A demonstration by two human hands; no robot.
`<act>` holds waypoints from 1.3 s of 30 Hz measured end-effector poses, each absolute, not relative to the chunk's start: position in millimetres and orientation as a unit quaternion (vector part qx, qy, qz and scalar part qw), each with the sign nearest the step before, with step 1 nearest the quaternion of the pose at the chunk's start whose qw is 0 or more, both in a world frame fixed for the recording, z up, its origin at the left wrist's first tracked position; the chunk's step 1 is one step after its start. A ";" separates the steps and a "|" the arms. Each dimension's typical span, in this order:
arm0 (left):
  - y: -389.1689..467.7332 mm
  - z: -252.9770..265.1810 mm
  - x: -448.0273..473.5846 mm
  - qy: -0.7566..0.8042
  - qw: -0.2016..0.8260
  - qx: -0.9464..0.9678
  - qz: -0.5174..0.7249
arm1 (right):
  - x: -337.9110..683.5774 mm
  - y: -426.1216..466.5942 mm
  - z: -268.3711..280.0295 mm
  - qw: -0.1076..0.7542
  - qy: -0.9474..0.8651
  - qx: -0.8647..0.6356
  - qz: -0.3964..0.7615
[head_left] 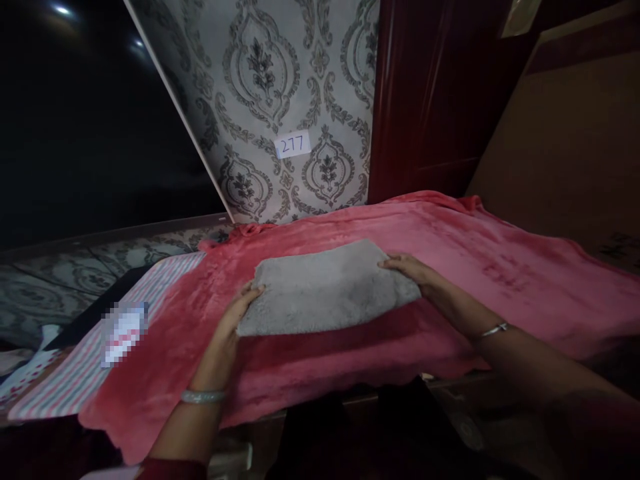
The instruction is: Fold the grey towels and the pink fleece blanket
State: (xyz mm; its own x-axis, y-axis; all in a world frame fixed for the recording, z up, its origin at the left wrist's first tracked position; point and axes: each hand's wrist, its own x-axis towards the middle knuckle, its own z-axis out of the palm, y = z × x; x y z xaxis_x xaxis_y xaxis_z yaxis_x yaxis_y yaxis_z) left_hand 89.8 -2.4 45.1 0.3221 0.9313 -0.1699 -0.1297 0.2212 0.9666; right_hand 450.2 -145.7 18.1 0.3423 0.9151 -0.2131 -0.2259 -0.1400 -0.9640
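Note:
A grey plush cloth [327, 290], roughly rectangular, is held out between my two hands above a pink blanket [465, 267]. My left hand [240, 308] grips its left edge, thumb on top and the other fingers hidden underneath. At the right edge my right hand [413, 270] pinches the cloth the same way, its thumb lying on the upper face. The cloth sags slightly and its near edge hangs above the blanket, with shadow below it.
The blanket covers the surface before me. On the left lie a striped cloth [165, 287] and a blurred-out item [124, 335]. A large dark screen [95, 127] stands at the back left. Behind are a patterned wall [265, 73] with a "277" label [293, 144] and a dark red panel [425, 100].

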 end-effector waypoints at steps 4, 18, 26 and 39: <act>-14.5 71.5 92.7 0.374 0.619 0.506 0.470 | 469.6 -124.2 65.0 0.606 -0.332 -0.557 0.460; -66.7 -24.4 104.7 0.432 0.732 0.403 0.339 | 515.0 -141.7 -34.9 0.588 -0.256 -0.579 0.503; -70.0 -8.0 114.0 0.447 0.753 0.348 0.335 | 451.5 -193.5 -67.2 0.731 -0.152 -0.472 0.469; -151.9 -29.0 99.2 0.393 0.794 0.368 0.283 | 354.7 -191.1 -57.5 0.722 -0.032 -0.440 0.534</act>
State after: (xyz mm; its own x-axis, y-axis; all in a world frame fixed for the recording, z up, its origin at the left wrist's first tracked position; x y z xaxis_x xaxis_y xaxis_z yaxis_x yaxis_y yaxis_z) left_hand 99.2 -151.9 -29.0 0.5312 0.7383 -0.4156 -0.1602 0.5692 0.8064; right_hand 354.7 -191.1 -57.5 0.4286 0.7980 -0.4237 -0.7422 0.0436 -0.6687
